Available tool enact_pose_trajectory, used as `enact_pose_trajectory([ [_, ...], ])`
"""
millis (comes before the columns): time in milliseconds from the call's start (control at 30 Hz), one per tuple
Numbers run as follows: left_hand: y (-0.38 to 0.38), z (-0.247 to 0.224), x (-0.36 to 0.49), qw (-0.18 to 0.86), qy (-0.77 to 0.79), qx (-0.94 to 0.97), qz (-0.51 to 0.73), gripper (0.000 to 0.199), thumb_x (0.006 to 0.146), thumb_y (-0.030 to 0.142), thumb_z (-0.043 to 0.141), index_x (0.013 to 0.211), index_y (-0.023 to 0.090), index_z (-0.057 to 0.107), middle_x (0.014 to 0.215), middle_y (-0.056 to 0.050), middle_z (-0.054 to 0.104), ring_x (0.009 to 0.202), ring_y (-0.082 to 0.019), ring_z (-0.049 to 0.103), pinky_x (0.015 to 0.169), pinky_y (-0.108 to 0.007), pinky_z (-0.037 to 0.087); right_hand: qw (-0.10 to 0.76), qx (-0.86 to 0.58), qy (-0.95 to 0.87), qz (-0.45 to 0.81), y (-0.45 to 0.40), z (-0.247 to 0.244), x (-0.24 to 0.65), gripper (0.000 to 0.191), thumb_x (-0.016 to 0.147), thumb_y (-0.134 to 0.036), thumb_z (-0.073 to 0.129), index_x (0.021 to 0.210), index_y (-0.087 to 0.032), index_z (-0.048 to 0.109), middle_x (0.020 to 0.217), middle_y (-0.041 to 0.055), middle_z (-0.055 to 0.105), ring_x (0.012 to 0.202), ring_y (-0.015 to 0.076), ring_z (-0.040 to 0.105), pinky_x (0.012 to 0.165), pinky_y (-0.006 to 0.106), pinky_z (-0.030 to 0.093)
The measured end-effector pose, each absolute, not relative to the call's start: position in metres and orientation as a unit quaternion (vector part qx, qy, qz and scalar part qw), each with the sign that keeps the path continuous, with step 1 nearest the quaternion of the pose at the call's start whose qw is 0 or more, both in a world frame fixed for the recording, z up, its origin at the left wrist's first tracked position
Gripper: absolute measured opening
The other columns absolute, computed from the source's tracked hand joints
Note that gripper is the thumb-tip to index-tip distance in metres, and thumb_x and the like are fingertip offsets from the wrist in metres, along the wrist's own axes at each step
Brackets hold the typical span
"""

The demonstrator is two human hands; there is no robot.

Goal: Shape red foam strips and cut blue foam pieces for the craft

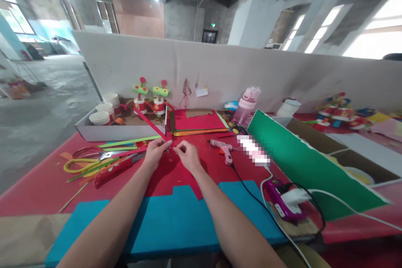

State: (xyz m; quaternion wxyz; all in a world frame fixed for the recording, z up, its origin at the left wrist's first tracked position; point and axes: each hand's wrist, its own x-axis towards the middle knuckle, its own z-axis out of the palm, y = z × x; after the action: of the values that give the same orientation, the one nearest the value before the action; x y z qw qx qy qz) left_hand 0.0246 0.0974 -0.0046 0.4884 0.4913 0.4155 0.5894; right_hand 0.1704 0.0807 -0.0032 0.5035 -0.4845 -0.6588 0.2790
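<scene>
Over the middle of the red-covered table, my left hand [156, 150] pinches a red paper strip [150, 123], whose long end sticks up toward the far left. Close beside it, my right hand [189, 155] is closed in a pinch at another red paper strip [193, 182] that slants down toward me under the wrist. Where the two strips meet between the fingertips is too small to make out. A pink hot glue gun [225, 150] lies to the right of my right hand. Left of my left hand are yellow-handled scissors [82, 165] and a red-handled cutter [114, 170].
A white box [103, 132] with paper cups [99, 118] and two paper-cup figures [158, 102] stands at the back left. Behind my hands lies stacked coloured paper [194, 121]. A pink bottle [247, 106], green panel [301, 159] and purple power strip [284, 203] with cables are at right.
</scene>
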Motion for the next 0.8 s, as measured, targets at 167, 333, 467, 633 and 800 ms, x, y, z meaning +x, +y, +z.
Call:
enact_pose_trajectory([
  [167,0.095,-0.007,0.026,0.505,0.401,0.501,0.577,0.028,0.067,0.036,0.076,0.059,0.015,0.059,0.052,0.001,0.058,0.05,-0.009,0.05,0.053,-0.022,0.038,0.516,-0.473,-0.647,0.301,0.076,-0.012,0.176,0.018,0.078,-0.034,0.062,0.068,-0.019,0.058,0.063,-0.0022,0.062,0.06,0.0134,0.055,0.061,0.024,0.041],
  [333,0.091,-0.005,0.029,0.501,0.402,0.5,0.58,0.03,0.067,0.037,0.076,0.057,0.015,0.058,0.051,0.001,0.057,0.05,-0.009,0.049,0.054,-0.023,0.038,0.526,-0.466,-0.636,0.32,0.077,-0.014,0.179,0.019,0.078,-0.034,0.062,0.067,-0.019,0.058,0.063,-0.0015,0.063,0.06,0.0136,0.056,0.061,0.024,0.043],
  [467,0.089,0.0,0.031,0.493,0.41,0.5,0.582,0.032,0.066,0.038,0.076,0.055,0.015,0.057,0.05,0.001,0.057,0.049,-0.01,0.049,0.054,-0.023,0.038,0.523,-0.46,-0.64,0.325,0.078,-0.013,0.181,0.021,0.078,-0.035,0.061,0.065,-0.02,0.056,0.062,-0.0009,0.063,0.059,0.0142,0.057,0.06,0.025,0.043],
  [633,0.089,0.0,0.032,0.472,0.419,0.495,0.597,0.032,0.065,0.038,0.076,0.053,0.016,0.057,0.049,0.001,0.057,0.048,-0.01,0.048,0.053,-0.023,0.037,0.525,-0.461,-0.628,0.343,0.077,-0.011,0.181,0.021,0.077,-0.036,0.061,0.066,-0.021,0.051,0.061,-0.0006,0.063,0.059,0.0149,0.059,0.059,0.025,0.045],
  [800,0.088,0.001,0.032,0.468,0.416,0.503,0.595,0.033,0.065,0.039,0.076,0.052,0.015,0.056,0.047,0.001,0.056,0.047,-0.009,0.047,0.051,-0.023,0.035,0.525,-0.437,-0.592,0.429,0.078,-0.013,0.18,0.016,0.073,-0.032,0.063,0.081,-0.02,0.057,0.066,-0.0005,0.065,0.061,0.0158,0.063,0.06,0.026,0.048],
])
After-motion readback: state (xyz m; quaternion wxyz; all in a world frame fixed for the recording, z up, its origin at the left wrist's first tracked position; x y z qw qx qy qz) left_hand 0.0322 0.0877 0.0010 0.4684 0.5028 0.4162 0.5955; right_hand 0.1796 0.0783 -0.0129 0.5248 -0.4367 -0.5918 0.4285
